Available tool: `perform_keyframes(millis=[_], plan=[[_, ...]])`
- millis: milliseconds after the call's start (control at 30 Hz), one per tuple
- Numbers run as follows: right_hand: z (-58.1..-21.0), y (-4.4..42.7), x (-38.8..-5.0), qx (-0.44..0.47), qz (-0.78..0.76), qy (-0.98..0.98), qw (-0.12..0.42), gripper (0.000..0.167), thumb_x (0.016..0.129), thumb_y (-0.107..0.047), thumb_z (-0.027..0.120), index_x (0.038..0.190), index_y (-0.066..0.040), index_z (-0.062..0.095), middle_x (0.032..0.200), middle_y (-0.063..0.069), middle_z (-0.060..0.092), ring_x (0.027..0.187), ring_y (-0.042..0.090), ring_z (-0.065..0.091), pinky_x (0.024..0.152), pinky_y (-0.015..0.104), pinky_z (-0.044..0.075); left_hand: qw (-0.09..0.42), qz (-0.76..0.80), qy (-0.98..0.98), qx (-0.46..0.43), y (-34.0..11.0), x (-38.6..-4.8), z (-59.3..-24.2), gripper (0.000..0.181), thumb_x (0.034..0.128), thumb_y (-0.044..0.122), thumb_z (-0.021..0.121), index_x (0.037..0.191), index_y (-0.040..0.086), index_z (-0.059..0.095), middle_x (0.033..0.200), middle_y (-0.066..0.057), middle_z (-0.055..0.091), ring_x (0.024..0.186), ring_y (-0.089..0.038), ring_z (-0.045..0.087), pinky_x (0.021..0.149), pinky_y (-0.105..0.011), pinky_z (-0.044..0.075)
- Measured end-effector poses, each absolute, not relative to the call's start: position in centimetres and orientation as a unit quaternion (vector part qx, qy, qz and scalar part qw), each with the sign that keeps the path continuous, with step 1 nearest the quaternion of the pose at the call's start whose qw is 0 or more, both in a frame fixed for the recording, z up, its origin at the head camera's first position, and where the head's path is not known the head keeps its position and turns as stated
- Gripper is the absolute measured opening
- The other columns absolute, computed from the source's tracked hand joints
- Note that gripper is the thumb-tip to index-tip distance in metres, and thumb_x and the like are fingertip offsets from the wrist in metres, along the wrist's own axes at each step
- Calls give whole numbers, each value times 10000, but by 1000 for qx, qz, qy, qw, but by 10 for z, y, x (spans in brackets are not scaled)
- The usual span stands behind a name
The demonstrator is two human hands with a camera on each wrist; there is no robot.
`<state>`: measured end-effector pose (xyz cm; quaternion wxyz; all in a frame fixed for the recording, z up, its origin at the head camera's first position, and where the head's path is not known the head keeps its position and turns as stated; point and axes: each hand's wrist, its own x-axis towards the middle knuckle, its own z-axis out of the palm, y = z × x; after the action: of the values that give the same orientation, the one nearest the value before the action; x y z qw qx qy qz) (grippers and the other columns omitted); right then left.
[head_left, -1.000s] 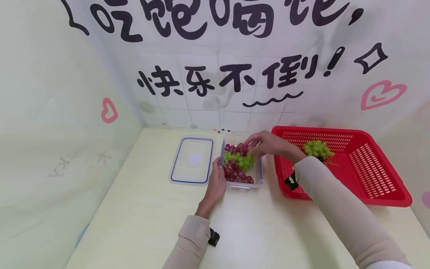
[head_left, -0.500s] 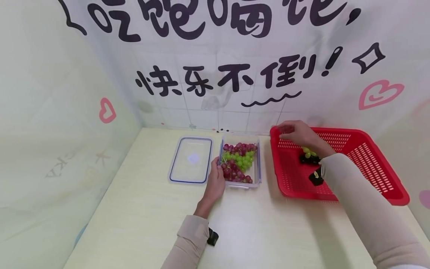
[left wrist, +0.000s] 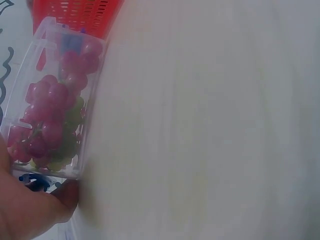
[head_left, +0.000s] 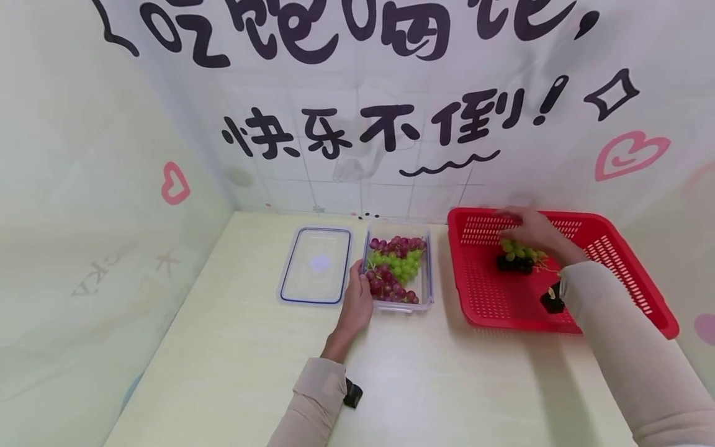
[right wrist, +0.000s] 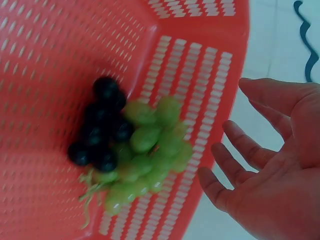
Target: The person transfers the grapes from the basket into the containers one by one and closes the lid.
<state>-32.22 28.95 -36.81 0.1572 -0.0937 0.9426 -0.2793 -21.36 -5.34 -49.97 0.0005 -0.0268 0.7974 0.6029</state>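
Note:
A clear plastic food container [head_left: 422,288] stands on the table with red and green grapes [head_left: 399,267] inside, the green between two red bunches. My left hand [head_left: 357,299] holds it by its left side; the left wrist view shows the thumb [left wrist: 62,200] against the wall. Over the red basket [head_left: 486,310], my right hand [head_left: 533,230] hovers above a green grape bunch [right wrist: 155,150]. Black grapes [right wrist: 100,125] lie against that bunch. In the right wrist view the right hand's fingers [right wrist: 245,150] are spread, loosely bent and apart from the grapes, holding nothing.
A clear lid [head_left: 315,267] with a blue seal lies flat on the pale table [head_left: 234,354], left of the container. Behind the table hangs a white printed backdrop [head_left: 368,198]. The basket's perforated walls rise around the grapes at the right.
My right hand has left the container's red grapes and swung right to above the basket's green bunch. The left hand has stayed at the container.

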Motion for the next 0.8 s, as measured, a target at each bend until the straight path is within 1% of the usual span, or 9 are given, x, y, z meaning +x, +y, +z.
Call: perform_keyframes(millis=[67, 200, 267, 467, 633, 733, 800], plan=[[-371, 296, -322, -93, -275, 944, 156, 579, 948, -130, 634, 1458, 33, 415, 1415, 317, 411, 1208, 471, 407, 966, 623, 483, 0, 601, 799, -26, -54, -213, -499, 479, 1102, 225, 201, 1560, 87, 184, 1618, -157, 250, 1505, -310, 206, 1212, -486, 219], [-378, 307, -323, -76, -293, 937, 173, 639, 926, -148, 670, 1476, 24, 395, 1430, 312, 390, 1228, 466, 389, 949, 588, 515, -1, 600, 800, -25, -56, -212, -499, 476, 1102, 221, 204, 1557, 84, 184, 1618, -153, 252, 1507, -305, 203, 1211, -488, 225], [-382, 311, -325, -69, -302, 933, 182, 644, 934, -162, 662, 1486, 16, 383, 1439, 313, 378, 1238, 464, 379, 952, 575, 518, -1, 600, 800, -26, -56, -212, -500, 478, 1102, 224, 205, 1559, 85, 182, 1618, -154, 251, 1507, -303, 203, 1211, -484, 225], [-390, 321, -328, -58, -297, 933, 196, 704, 942, -204, 655, 1524, 0, 316, 1434, 315, 368, 1216, 464, 401, 978, 598, 491, -1, 603, 797, -29, -56, -214, -500, 487, 1100, 225, 202, 1565, 86, 175, 1623, -158, 237, 1507, -310, 197, 1214, -478, 215], [-393, 325, -329, -52, -299, 928, 216, 716, 956, -240, 633, 1537, -9, 284, 1417, 317, 343, 1227, 471, 375, 977, 598, 489, -3, 607, 794, -27, -55, -213, -499, 489, 1101, 227, 199, 1567, 81, 170, 1625, -158, 231, 1508, -309, 192, 1216, -479, 210], [-394, 328, -327, -52, -297, 927, 223, 713, 941, -186, 626, 1537, 0, 280, 1427, 319, 339, 1214, 469, 384, 964, 593, 501, -1, 612, 791, -21, -54, -212, -499, 485, 1101, 219, 199, 1565, 81, 169, 1624, -156, 234, 1509, -304, 191, 1216, -480, 210], [-394, 330, -326, -54, -300, 925, 225, 715, 917, -122, 615, 1534, 13, 279, 1431, 320, 343, 1194, 461, 399, 933, 559, 529, -2, 613, 790, -17, -54, -212, -499, 480, 1100, 209, 200, 1562, 82, 177, 1618, -163, 245, 1506, -310, 199, 1214, -487, 213]])
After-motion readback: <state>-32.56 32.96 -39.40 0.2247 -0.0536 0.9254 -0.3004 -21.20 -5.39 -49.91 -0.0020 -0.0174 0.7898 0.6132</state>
